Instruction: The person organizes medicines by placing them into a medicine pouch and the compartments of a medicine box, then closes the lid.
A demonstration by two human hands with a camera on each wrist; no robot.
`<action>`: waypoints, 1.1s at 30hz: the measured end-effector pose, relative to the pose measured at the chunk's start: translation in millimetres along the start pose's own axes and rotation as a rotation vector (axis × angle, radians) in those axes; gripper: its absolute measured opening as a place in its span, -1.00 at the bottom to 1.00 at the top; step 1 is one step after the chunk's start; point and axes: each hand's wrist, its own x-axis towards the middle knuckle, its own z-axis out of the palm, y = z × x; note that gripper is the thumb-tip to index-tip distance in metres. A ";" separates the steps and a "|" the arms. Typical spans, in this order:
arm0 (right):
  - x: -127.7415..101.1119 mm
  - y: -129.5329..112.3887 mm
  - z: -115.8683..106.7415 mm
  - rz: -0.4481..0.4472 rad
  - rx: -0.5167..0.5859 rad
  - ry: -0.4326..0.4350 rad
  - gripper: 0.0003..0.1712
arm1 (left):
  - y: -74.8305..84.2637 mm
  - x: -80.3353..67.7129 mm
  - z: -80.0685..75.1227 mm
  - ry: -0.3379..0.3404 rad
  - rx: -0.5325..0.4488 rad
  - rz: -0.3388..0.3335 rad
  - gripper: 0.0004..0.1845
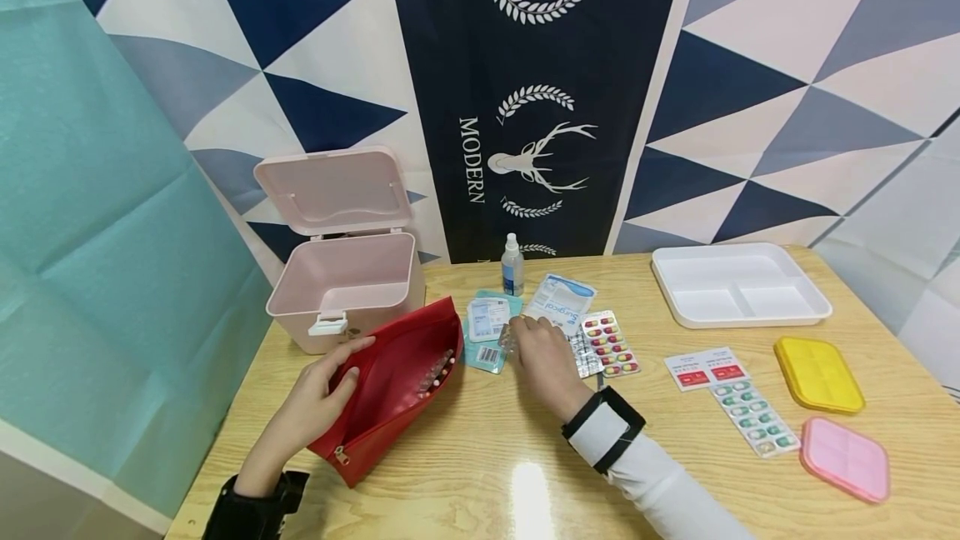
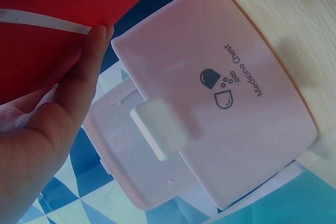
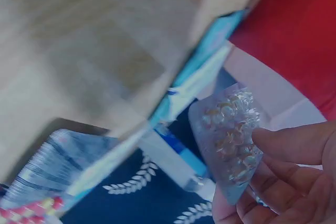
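Observation:
My left hand (image 1: 318,398) grips the edge of a red zip pouch (image 1: 375,440), whose mouth gapes toward me. Blister packs (image 1: 437,375) lie inside it. In the left wrist view the fingers (image 2: 84,72) meet the pouch's rim. A blister pack of amber capsules (image 3: 231,140) is pinched in my right hand (image 1: 547,357), its thumb lying along one side in the right wrist view. Just past that hand are a white-and-blue surgical packet (image 1: 562,298), a blister pack of red and yellow capsules (image 1: 609,344), and a teal packet (image 1: 480,355).
An open pink medicine chest (image 1: 352,273) stands behind the pouch. A small spray bottle (image 1: 512,265) is at the back. To the right are a white divided tray (image 1: 742,315), a green capsule blister pack (image 1: 753,417), a yellow pill case (image 1: 819,373) and a pink one (image 1: 845,457).

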 end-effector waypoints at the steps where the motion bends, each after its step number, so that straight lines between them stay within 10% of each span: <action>1: 0.9 -2.3 -3.0 -0.001 0.005 0.001 -0.71 | -0.1 0.0 0.0 0.000 -0.001 0.000 -0.53; 17: 3.4 -54.5 -52.0 -0.231 0.020 0.077 -0.70 | -1.0 -0.3 0.7 0.008 0.011 0.018 -0.53; 33: 17.4 -91.2 -33.7 -0.496 -0.044 0.077 -0.80 | -2.1 0.1 0.8 0.015 0.032 0.027 -0.54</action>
